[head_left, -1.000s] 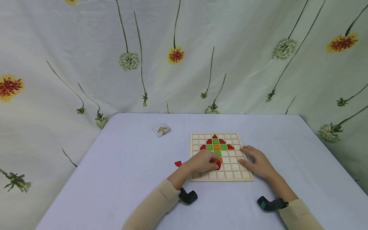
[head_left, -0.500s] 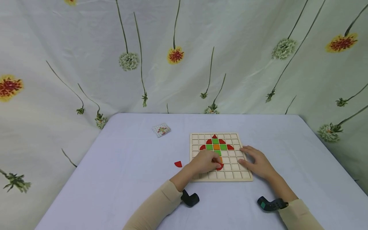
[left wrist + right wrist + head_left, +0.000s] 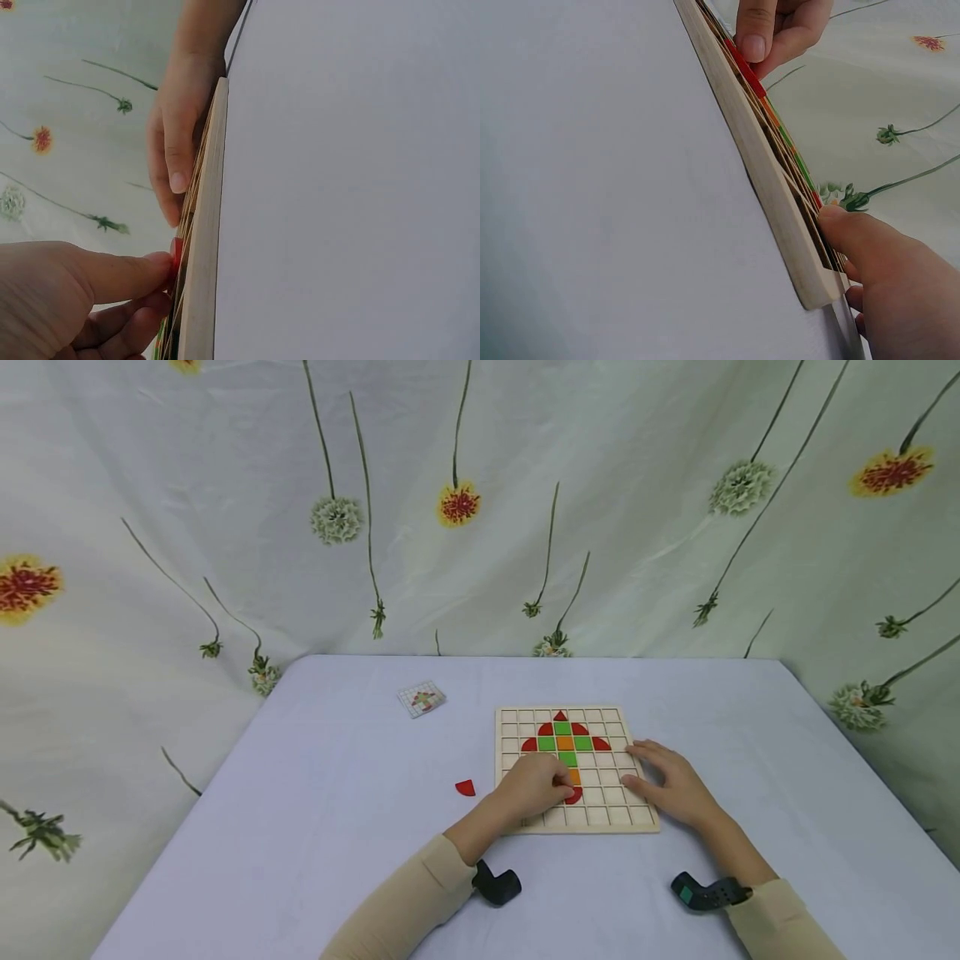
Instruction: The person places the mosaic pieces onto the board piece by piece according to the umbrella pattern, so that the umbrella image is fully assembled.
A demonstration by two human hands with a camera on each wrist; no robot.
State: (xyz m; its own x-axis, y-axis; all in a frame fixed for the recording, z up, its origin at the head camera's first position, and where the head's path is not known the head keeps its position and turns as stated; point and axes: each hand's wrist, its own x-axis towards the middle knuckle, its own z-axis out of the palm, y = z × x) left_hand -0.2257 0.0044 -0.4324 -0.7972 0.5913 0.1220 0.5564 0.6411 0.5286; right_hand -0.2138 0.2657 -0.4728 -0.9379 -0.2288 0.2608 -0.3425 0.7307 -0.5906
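A wooden grid board (image 3: pixel 615 817) lies on the table, with red, green and orange pieces forming a pattern in its cells. My left hand (image 3: pixel 534 783) reaches over the board's lower left, thumb and fingers bent together at a red rounded piece (image 3: pixel 574 795) below an orange square (image 3: pixel 574 776). The left wrist view has the thumb against that red piece (image 3: pixel 177 255), which stands slightly above the board's rim. At the board's right edge rests my right hand (image 3: pixel 670 782), fingers extended and thumb on the rim. My left hand covers several cells.
A loose red quarter-circle piece (image 3: pixel 465 787) lies left of the board. Farther back on the white table is a small pattern card (image 3: pixel 422 698). A flowered cloth (image 3: pixel 637 527) hangs behind the table. Both wrists wear black camera mounts.
The red piece at my left fingertips has gone from tilted to lying flat in the grid. My left hand shifted slightly right, uncovering the loose red piece. My right hand stayed still.
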